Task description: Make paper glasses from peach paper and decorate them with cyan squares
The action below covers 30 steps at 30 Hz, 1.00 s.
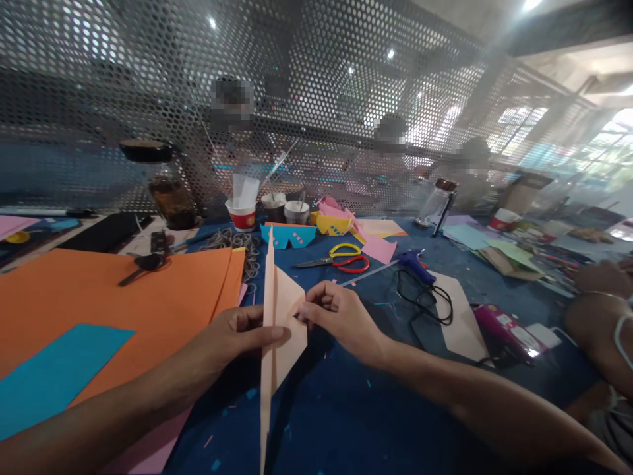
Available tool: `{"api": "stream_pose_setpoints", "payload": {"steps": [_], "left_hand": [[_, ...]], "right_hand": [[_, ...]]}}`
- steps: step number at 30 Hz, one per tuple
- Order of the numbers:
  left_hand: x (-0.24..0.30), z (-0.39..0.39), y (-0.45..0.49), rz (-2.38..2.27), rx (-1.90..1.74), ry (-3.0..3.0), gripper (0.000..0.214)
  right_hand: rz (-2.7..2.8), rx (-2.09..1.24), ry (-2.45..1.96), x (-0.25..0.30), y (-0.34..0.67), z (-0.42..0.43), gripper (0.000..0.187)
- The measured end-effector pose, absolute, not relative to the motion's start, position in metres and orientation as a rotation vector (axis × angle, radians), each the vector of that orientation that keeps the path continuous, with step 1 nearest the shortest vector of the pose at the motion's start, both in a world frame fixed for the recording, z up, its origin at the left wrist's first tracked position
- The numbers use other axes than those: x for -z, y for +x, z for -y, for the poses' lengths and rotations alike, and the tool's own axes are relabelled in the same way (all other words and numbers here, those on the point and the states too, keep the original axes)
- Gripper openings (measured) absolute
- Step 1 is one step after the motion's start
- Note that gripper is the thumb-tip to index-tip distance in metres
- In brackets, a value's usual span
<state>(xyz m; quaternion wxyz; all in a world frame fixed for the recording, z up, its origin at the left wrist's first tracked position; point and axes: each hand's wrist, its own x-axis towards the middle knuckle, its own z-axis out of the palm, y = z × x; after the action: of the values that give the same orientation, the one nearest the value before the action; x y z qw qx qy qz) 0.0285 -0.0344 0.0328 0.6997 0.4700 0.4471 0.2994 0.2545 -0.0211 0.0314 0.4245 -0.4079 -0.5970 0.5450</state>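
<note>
Between my hands stands a folded sheet of peach paper (288,349), held upright and seen nearly edge-on. My left hand (242,333) grips it at the fold, thumb on the near face and fingers behind. On the right side, my right hand (341,313) pinches the paper's edge near a small dark notch between thumb and forefinger. Beyond the paper lie scissors (353,264) with one yellow and one red handle. A blue paper mask shape (291,236) with small square marks stands behind the peach sheet, beside a similar yellow paper shape (333,224).
Large orange sheets (163,284) with a blue paper piece (64,359) cover the left. A blue glue gun (418,267) with a black cord lies right of the scissors. A red paper cup (241,216) and a jar (171,191) stand behind. Another person's arm (601,316) is at right.
</note>
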Motion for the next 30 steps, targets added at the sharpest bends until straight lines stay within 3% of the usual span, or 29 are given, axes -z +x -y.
{"api": "stream_pose_setpoints", "payload": {"steps": [17,30], "left_hand": [[-0.027,0.032,0.024,-1.015,-0.714,1.021,0.036],[-0.02,0.029,0.025,-1.004,-0.753,1.034,0.033]], "right_hand": [[1.491,-1.504,-1.028,-0.028,0.257,0.02,0.034],[1.599,-1.573,-1.081,-0.024,0.259,0.019,0.019]]}}
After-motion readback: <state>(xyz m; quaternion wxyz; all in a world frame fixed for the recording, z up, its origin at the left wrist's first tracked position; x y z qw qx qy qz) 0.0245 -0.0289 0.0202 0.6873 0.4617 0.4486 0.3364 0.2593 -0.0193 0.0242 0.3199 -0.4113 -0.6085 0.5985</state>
